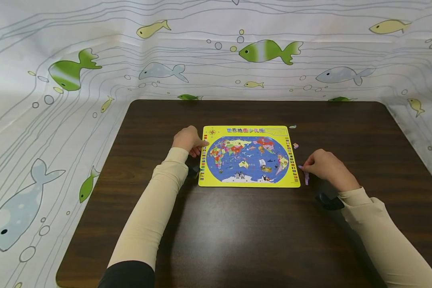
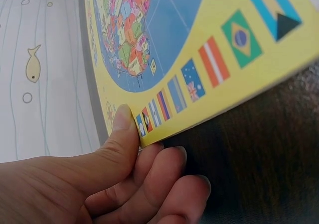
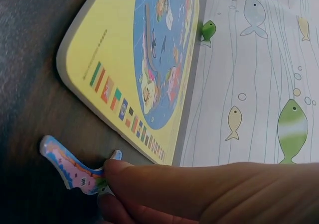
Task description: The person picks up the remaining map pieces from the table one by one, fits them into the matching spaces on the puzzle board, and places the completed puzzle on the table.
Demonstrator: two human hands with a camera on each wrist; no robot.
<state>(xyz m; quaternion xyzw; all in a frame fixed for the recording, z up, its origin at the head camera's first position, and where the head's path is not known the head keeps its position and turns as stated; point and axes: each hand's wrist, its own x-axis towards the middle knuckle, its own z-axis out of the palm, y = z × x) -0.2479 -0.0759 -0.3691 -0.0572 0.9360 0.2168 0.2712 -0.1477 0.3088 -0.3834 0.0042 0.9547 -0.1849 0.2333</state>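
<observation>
A yellow world map puzzle board (image 1: 210,182) with Chinese lettering, a blue oval map and rows of flags lies on the dark table. My left hand (image 1: 188,141) pinches its left edge, the thumb on the flag border (image 2: 121,118) and the fingers curled at the board's side. To the right of the board, my right hand (image 1: 327,167) holds a curved pink and blue puzzle piece (image 3: 75,170) by one end between thumb and fingers. In the right wrist view, a narrow brownish recess (image 3: 147,32) shows in the map beside the yellow-orange land.
Two small loose puzzle pieces lie off the board's right side, one near its top corner (image 1: 292,127) and a pinkish piece (image 1: 296,146) lower down. A white curtain (image 1: 209,24) printed with fish hangs behind and beside the brown table (image 1: 216,232).
</observation>
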